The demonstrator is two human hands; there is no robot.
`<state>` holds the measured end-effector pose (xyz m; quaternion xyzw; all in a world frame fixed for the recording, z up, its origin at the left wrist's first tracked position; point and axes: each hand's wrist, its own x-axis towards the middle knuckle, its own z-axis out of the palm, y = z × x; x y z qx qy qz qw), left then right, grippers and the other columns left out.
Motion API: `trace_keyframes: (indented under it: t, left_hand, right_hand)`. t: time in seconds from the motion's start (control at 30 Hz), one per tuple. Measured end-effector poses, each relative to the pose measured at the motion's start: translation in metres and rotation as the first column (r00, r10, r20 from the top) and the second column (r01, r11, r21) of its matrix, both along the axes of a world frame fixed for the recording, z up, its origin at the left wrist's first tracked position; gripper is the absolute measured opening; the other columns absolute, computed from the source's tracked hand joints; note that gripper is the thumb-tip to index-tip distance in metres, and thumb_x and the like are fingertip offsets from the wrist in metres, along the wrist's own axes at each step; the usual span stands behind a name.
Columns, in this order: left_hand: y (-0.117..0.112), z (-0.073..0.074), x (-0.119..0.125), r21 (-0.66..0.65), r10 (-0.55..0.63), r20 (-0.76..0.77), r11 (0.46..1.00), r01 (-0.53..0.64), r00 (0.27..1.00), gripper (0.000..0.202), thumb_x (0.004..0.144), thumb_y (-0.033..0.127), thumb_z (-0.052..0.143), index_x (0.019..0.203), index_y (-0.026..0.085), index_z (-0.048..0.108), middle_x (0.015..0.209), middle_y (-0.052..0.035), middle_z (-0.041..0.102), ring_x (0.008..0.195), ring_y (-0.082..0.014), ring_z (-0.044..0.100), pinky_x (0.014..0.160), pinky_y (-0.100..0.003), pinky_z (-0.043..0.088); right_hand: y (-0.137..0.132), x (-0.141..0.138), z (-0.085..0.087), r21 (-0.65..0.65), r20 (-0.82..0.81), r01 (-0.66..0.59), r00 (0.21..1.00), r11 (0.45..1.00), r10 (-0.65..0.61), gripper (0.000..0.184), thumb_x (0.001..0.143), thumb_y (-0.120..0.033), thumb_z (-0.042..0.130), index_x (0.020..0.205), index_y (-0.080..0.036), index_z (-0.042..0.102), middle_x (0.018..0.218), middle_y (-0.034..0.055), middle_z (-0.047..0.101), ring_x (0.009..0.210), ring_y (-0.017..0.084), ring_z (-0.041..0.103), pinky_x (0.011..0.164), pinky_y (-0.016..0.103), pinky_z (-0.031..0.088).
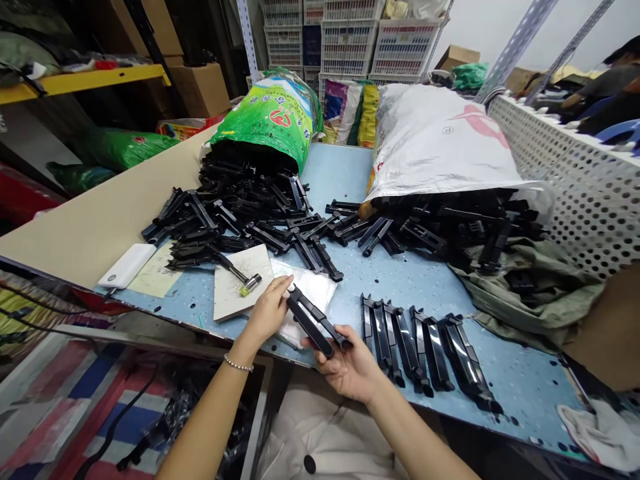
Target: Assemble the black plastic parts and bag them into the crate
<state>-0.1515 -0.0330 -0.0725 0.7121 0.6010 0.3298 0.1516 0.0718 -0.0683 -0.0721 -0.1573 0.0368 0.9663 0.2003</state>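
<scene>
Over the table's front edge, both hands hold one long black plastic part [311,325] with a slot-like gap along its middle. My left hand [269,308] pinches its far upper end. Around its lower end, near my body, the fingers of my right hand [349,365] are closed. To the right lies a row of several similar black parts [417,347], side by side. A small hammer [243,277] with a metal head rests on a square board [230,300] left of my left hand. White sheeting [305,287] lies under and behind the held part.
Black parts spill from a green sack [270,120] and a white sack [440,140] at the back. A white power bank [127,265] sits at the left edge. A perforated white basket wall [580,167] borders the right. Another person [613,80] is at far right.
</scene>
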Motion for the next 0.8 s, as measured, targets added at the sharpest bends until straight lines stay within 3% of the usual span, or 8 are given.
trace_keyframes:
  t: [0.1,0.23,0.3,0.47,0.57,0.63,0.73,0.8]
  left_hand:
    - [-0.022,0.011,0.012,0.066,-0.099,-0.055,0.993,0.102,0.994,0.059,0.085,0.004,0.036,0.143,0.021,0.038,0.142,-0.0105,0.047,0.131,-0.0211,0.044,0.110,-0.040,0.038]
    - [-0.063,0.025,0.030,0.126,-0.286,-0.108,0.946,0.298,0.952,0.064,0.088,0.003,0.034,0.148,0.021,0.023,0.145,-0.0114,0.042,0.133,-0.0207,0.043,0.108,-0.037,0.042]
    - [-0.076,0.027,0.031,0.151,-0.287,-0.091,0.942,0.298,0.953,0.064,0.089,0.004,0.035,0.149,0.024,0.023,0.145,-0.0107,0.043,0.132,-0.0209,0.044,0.107,-0.036,0.043]
    - [-0.084,0.028,0.025,0.229,-0.176,-0.066,0.955,0.187,0.982,0.066,0.090,0.005,0.037,0.150,0.027,0.018,0.149,-0.0090,0.038,0.134,-0.0221,0.041,0.109,-0.037,0.040]
    - [-0.097,0.030,0.035,0.203,-0.315,-0.066,0.925,0.322,0.947,0.069,0.089,0.003,0.035,0.150,0.027,0.017,0.147,-0.0083,0.041,0.132,-0.0205,0.044,0.108,-0.034,0.043]
    - [-0.111,0.032,0.044,0.139,-0.405,-0.051,0.902,0.408,0.913,0.069,0.087,0.002,0.035,0.150,0.026,0.018,0.145,-0.0088,0.043,0.131,-0.0198,0.045,0.106,-0.032,0.045]
    - [-0.135,0.035,0.050,0.029,-0.391,-0.045,0.919,0.392,0.919,0.070,0.086,0.009,0.043,0.150,0.022,0.017,0.145,-0.0129,0.042,0.129,-0.0229,0.047,0.102,-0.034,0.049]
    - [-0.152,0.041,0.042,0.018,-0.343,-0.064,0.939,0.345,0.937,0.070,0.085,0.016,0.051,0.149,0.025,0.023,0.140,-0.0128,0.047,0.124,-0.0253,0.052,0.099,-0.036,0.051]
  right_hand:
    - [0.001,-0.003,-0.007,-0.055,-0.073,0.040,0.996,0.998,-0.044,0.053,0.085,-0.048,0.051,0.114,-0.004,0.054,0.067,0.0023,0.057,0.048,0.005,0.040,0.035,0.009,0.033]
    - [0.003,0.003,-0.002,0.117,-0.011,-0.007,1.000,0.993,0.008,0.053,0.085,-0.052,0.046,0.109,-0.006,0.059,0.063,0.0009,0.056,0.041,0.004,0.034,0.032,0.010,0.029]
    - [-0.003,0.008,0.002,0.198,0.029,-0.079,0.997,0.977,0.075,0.055,0.085,-0.053,0.045,0.107,-0.005,0.060,0.061,0.0007,0.056,0.037,0.003,0.029,0.030,0.011,0.025]
    - [-0.016,0.009,0.005,0.208,-0.021,-0.093,0.995,0.974,0.099,0.067,0.082,-0.062,0.043,0.109,-0.002,0.059,0.050,-0.0076,0.043,0.032,0.002,0.016,0.025,0.011,0.013]
    - [-0.017,0.004,0.006,0.337,0.182,-0.092,0.983,0.937,0.031,0.059,0.081,-0.063,0.044,0.096,-0.009,0.061,0.052,-0.0057,0.047,0.033,0.002,0.020,0.027,0.013,0.014]
    - [-0.020,0.000,0.012,0.523,0.434,-0.063,0.878,0.850,-0.202,0.046,0.082,-0.058,0.052,0.093,-0.014,0.060,0.056,-0.0049,0.052,0.035,0.003,0.028,0.030,0.014,0.020]
    - [-0.036,-0.004,0.027,0.763,0.578,-0.208,0.645,0.612,-0.500,0.039,0.080,-0.045,0.064,0.111,-0.021,0.058,0.071,-0.0034,0.061,0.051,0.008,0.049,0.045,0.017,0.038]
    - [-0.051,-0.009,0.039,0.826,0.543,-0.343,0.700,0.448,-0.464,0.053,0.076,-0.042,0.069,0.123,-0.024,0.054,0.086,-0.0006,0.065,0.068,0.013,0.057,0.060,0.022,0.046]
